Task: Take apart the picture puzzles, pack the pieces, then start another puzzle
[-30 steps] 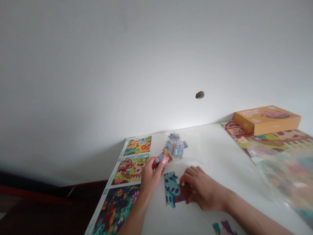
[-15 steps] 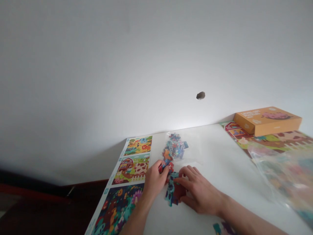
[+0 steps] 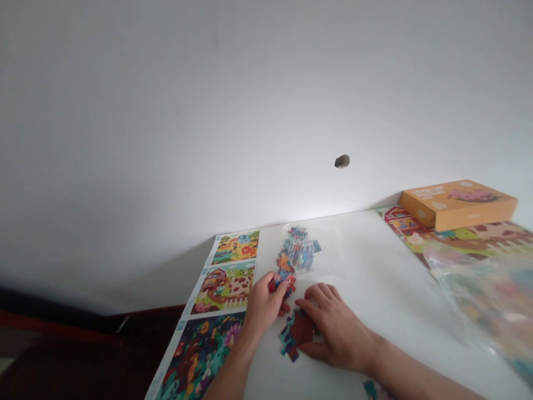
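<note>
The joined jigsaw pieces [image 3: 295, 331] lie on the white desk [image 3: 375, 278], under your right hand [image 3: 335, 328]. Its fingers [image 3: 320, 297] are spread and press down on these pieces. Your left hand [image 3: 262, 304] is just beside them, and its fingers [image 3: 272, 283] are closed together, pinching a small red and blue jigsaw piece [image 3: 283, 282]. Behind this hand lies a clear plastic bag of puzzle pieces [image 3: 298, 250]. A printed picture sheet [image 3: 225, 289] runs along the left edge of the desk. Far to the right, an orange puzzle box [image 3: 457, 205] sits on a farm picture sheet [image 3: 470, 239], near a second plastic bag [image 3: 487, 300].
</note>
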`<act>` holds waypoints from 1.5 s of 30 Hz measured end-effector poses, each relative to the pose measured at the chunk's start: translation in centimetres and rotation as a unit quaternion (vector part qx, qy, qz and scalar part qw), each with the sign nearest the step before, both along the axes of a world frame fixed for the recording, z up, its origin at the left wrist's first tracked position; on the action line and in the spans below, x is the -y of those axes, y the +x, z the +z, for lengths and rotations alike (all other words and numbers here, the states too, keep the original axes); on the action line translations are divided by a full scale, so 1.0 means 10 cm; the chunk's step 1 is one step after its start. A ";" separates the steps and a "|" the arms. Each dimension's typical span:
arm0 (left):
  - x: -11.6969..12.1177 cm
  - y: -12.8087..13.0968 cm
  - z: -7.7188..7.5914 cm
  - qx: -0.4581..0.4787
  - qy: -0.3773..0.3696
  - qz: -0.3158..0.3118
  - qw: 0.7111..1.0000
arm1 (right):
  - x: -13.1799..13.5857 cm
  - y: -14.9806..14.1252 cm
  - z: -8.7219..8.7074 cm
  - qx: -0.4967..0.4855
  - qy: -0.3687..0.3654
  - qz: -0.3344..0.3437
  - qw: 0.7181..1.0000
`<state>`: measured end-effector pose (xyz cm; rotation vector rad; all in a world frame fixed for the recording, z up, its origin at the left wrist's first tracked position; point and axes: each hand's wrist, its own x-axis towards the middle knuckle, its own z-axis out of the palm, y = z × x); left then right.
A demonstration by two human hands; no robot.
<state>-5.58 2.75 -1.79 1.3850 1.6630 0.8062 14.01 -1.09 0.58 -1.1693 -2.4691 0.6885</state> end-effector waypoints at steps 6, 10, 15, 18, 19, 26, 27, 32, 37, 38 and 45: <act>-0.01 -0.03 0.01 0.001 -0.014 -0.002 1.000 | -0.03 0.07 0.02 -0.026 -0.024 -0.007 0.999; -0.01 -0.04 0.06 -0.012 -0.007 -0.036 0.999 | -0.03 0.08 0.02 -0.055 -0.059 -0.005 0.997; 0.02 -0.03 0.17 0.051 -0.012 -0.128 0.990 | -0.07 0.10 -0.05 -0.095 -0.072 -0.066 0.991; 0.06 -0.02 0.18 0.110 -0.096 -0.159 0.976 | -0.12 0.11 -0.11 -0.103 -0.073 -0.114 0.985; 0.08 -0.01 0.18 0.120 -0.097 -0.181 0.971 | -0.14 0.12 -0.12 -0.105 -0.079 -0.123 0.984; 0.12 0.01 0.26 0.145 -0.004 -0.189 0.971 | -0.16 0.15 -0.10 -0.268 -0.175 -0.114 0.940; 0.11 0.01 0.28 0.163 0.005 -0.178 0.970 | -0.16 0.14 -0.09 -0.309 -0.197 -0.104 0.924; 0.12 0.02 0.30 0.292 0.048 -0.117 0.948 | -0.18 0.12 -0.11 -0.502 -0.332 -0.068 0.796; 0.15 0.06 0.20 0.406 -0.015 -0.113 0.907 | -0.19 0.13 -0.17 -0.562 -0.427 -0.036 0.707; 0.16 0.06 0.18 0.418 -0.026 -0.116 0.900 | -0.19 0.13 -0.17 -0.572 -0.439 -0.031 0.692; 0.16 0.08 0.13 0.450 -0.041 -0.145 0.880 | -0.16 0.13 -0.14 -0.621 -0.465 -0.044 0.629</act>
